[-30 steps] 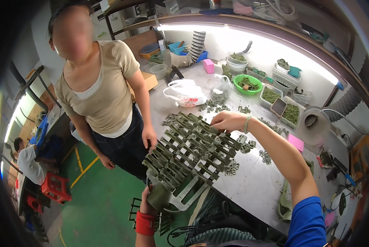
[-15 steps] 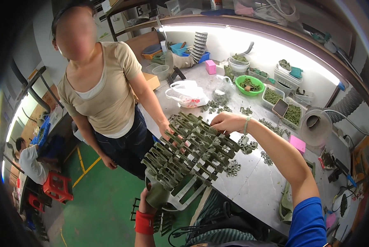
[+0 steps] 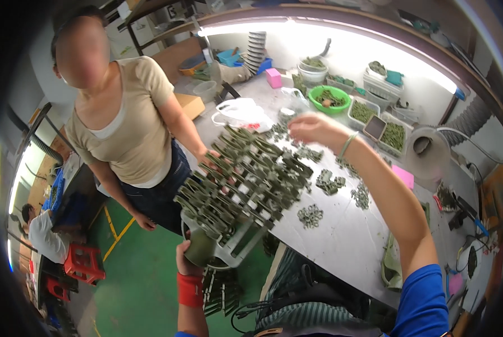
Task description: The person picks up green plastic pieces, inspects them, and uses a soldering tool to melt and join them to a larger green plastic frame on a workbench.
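Two hands of the wearer show in the head view, well apart. The left hand, with a red wristband below it, is closed around the dark green handle at the low end of a rack of olive-green plastic parts, at about seven o'clock from the middle of the picture. That rack slants up from the hand toward one o'clock, over the near edge of the grey table. The right hand sits at the rack's far upper end, about twelve o'clock; its fingers curl down toward the top parts, but motion blur hides whether they pinch anything, so I cannot tell its grip.

Several loose heaps of small green parts lie on the table at three o'clock from the rack. A green bowl of such parts stands farther back, at one o'clock. Another person in a beige shirt stands at ten o'clock, one hand touching the rack's left side.
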Action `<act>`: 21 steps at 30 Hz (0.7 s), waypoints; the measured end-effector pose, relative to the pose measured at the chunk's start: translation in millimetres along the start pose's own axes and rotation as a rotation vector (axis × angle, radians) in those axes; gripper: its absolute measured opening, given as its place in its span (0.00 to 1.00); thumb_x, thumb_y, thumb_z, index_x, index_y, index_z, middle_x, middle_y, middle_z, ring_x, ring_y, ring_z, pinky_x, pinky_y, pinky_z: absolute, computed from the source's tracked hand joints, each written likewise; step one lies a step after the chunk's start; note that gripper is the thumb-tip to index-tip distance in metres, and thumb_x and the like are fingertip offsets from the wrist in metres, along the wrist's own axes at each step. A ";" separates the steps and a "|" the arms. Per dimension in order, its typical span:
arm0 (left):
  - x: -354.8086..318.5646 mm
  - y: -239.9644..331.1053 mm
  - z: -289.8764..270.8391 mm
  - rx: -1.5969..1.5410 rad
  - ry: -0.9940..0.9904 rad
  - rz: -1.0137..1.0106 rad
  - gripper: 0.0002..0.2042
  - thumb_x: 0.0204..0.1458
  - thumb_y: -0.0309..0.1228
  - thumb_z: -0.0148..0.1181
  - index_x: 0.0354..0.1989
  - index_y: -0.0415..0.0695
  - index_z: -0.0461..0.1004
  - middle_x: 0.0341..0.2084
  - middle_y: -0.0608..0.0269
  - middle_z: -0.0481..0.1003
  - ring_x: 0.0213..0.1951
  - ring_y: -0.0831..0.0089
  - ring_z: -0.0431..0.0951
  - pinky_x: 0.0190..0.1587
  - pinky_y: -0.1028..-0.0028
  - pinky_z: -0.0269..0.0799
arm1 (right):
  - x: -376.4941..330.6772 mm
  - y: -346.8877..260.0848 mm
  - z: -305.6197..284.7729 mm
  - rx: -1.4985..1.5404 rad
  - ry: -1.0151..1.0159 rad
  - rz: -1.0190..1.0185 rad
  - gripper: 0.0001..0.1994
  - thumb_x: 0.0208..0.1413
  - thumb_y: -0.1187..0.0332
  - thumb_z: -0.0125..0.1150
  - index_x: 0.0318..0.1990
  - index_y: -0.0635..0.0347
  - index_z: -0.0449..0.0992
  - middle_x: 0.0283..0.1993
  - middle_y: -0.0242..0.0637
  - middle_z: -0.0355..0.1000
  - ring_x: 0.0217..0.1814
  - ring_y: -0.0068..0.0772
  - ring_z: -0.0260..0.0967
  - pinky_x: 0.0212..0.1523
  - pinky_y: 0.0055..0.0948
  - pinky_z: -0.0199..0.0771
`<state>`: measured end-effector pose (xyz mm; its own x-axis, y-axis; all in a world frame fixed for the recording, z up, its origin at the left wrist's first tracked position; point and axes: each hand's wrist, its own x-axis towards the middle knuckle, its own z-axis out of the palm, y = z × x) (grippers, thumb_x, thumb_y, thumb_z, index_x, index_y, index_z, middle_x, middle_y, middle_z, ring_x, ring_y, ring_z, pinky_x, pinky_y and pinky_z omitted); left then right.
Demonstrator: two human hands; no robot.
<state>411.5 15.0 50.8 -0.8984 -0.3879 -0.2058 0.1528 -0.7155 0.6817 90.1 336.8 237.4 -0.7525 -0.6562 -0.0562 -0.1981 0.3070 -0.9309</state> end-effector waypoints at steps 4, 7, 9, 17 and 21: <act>4.6 18.1 36.5 0.104 0.078 0.053 0.20 0.52 0.45 0.52 0.48 0.46 0.75 0.41 0.59 0.79 0.37 0.64 0.80 0.27 0.60 0.80 | -73.9 -44.8 -18.3 0.014 0.274 -0.215 0.18 0.64 0.61 0.54 0.56 0.63 0.71 0.49 0.39 0.75 0.52 0.28 0.73 0.58 0.25 0.71; 14.9 29.1 52.0 0.198 0.168 0.083 0.22 0.53 0.50 0.53 0.46 0.46 0.76 0.39 0.62 0.79 0.35 0.66 0.80 0.27 0.63 0.77 | -149.6 -52.5 -20.6 -0.001 0.306 -0.395 0.15 0.66 0.67 0.48 0.54 0.68 0.72 0.49 0.43 0.74 0.48 0.29 0.73 0.52 0.29 0.74; 29.9 35.6 38.7 0.250 0.119 0.049 0.24 0.55 0.56 0.50 0.49 0.51 0.75 0.43 0.64 0.78 0.41 0.67 0.79 0.27 0.61 0.76 | -206.7 -41.6 -20.8 0.037 0.259 -0.473 0.11 0.63 0.73 0.51 0.49 0.70 0.75 0.44 0.43 0.75 0.40 0.28 0.75 0.43 0.30 0.77; 57.0 43.0 49.8 0.233 0.139 0.017 0.28 0.52 0.64 0.50 0.47 0.53 0.76 0.42 0.70 0.78 0.39 0.71 0.76 0.33 0.66 0.71 | -376.4 37.6 4.7 -0.060 0.188 -0.211 0.06 0.54 0.81 0.56 0.38 0.70 0.78 0.34 0.42 0.77 0.31 0.30 0.75 0.34 0.28 0.76; 80.2 24.4 69.2 0.124 0.091 0.042 0.26 0.51 0.59 0.56 0.47 0.50 0.77 0.40 0.69 0.78 0.35 0.70 0.77 0.31 0.69 0.72 | -417.9 57.2 24.6 0.226 0.430 0.044 0.06 0.54 0.80 0.54 0.37 0.73 0.77 0.34 0.46 0.76 0.35 0.34 0.75 0.40 0.29 0.75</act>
<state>314.7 6.6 99.5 -0.8504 -0.4712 -0.2340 0.1324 -0.6221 0.7717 408.7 611.7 198.8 -0.9578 -0.2871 0.0127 -0.0549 0.1393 -0.9887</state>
